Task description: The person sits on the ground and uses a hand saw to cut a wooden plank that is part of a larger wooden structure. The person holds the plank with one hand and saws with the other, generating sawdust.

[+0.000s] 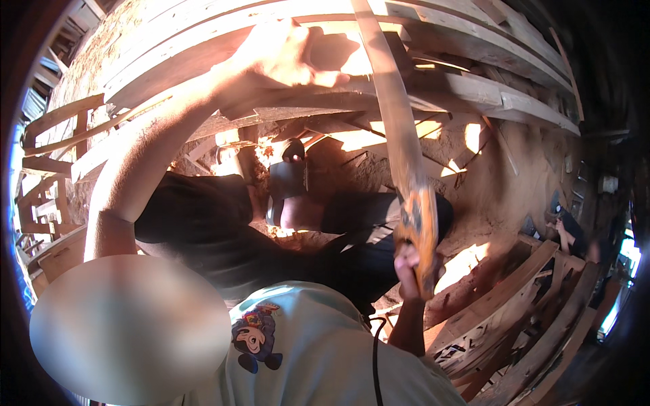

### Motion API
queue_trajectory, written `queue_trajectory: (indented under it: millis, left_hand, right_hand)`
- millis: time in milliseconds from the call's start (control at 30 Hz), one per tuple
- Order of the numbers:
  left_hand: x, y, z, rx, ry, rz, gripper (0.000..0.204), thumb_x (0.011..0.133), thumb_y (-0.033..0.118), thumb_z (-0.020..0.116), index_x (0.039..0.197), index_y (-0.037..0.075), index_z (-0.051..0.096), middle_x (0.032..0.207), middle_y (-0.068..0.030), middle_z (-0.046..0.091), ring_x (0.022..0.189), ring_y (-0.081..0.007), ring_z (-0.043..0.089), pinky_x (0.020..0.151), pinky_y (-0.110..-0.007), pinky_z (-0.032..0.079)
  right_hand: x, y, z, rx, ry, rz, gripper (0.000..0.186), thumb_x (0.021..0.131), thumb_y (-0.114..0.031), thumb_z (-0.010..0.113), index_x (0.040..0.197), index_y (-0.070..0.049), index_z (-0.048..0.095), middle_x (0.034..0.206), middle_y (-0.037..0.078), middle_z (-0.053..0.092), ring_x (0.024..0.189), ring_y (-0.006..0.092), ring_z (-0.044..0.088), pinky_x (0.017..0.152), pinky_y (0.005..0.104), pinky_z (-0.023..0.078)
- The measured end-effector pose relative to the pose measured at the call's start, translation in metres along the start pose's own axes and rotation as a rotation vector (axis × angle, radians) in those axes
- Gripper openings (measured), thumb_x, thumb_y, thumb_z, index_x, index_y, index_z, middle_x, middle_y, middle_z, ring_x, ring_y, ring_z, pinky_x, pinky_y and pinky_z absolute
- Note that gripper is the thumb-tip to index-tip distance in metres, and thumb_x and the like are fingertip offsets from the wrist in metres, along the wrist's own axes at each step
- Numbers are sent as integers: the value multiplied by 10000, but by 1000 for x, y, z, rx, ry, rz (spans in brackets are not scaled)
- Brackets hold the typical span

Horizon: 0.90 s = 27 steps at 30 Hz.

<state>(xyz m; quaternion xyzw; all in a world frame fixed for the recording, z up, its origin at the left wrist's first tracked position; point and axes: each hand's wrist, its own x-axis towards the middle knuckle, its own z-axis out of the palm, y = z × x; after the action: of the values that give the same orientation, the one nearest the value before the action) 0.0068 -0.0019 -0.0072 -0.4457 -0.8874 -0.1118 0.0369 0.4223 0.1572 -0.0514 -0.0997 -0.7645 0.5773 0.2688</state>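
My left hand point(288, 54) reaches out over a long wooden plank point(467, 88) and grips its edge, fingers curled around the wood in bright sunlight. My right hand point(406, 267) is closed on the orange and black handle point(420, 220) of a hand saw. The saw's blade point(393, 101) runs upward across the plank, just to the right of my left hand. Below the plank I see my dark shorts point(223, 223) and a foot in a dark sandal point(290, 177) on the sandy ground.
More long planks point(474, 34) lie stacked beyond the one I hold. Curved wooden pieces point(514, 304) are piled at the lower right. Timber frames point(47, 196) stand at the left. Part of another person point(565, 233) shows at the far right.
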Motion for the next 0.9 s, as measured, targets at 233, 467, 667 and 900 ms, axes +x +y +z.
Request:
queue_trajectory:
  millis: [233, 467, 667, 900]
  left_hand:
    - [-13, 1, 3, -17, 137, -3, 890, 828, 793, 614, 1191, -19, 670, 1080, -262, 663, 1029, -403, 621, 897, -477, 498]
    - [-9, 2, -5, -70, -18, -60, 839, 831, 760, 645, 1168, -7, 678, 1052, -263, 661, 1132, -391, 585, 944, -472, 475]
    - [-7, -9, -26, -173, -295, -20, 762, 836, 680, 706, 1165, -8, 680, 1004, -232, 672, 1051, -365, 622, 927, -452, 494]
    - [-8, 3, -10, -205, -57, -37, 750, 833, 657, 724, 1163, -15, 683, 966, -206, 694, 950, -343, 663, 908, -427, 520]
  right_hand:
    - [-15, 19, -16, -152, 24, -145, 147, 824, 54, 715, 868, -73, 655, 814, 30, 608, 679, 159, 586, 629, 340, 507]
    - [-25, 14, -35, 9, -94, 125, 256, 792, 5, 776, 914, -83, 569, 843, 16, 599, 773, 116, 586, 707, 308, 505]
    - [-56, 38, -46, -165, -33, 107, 249, 828, 4, 749, 998, -81, 587, 936, -1, 572, 861, 141, 592, 752, 274, 509]
    - [-28, 39, -35, -900, -195, -501, 178, 882, -3, 630, 982, -25, 485, 786, 50, 536, 721, 150, 542, 748, 304, 498]
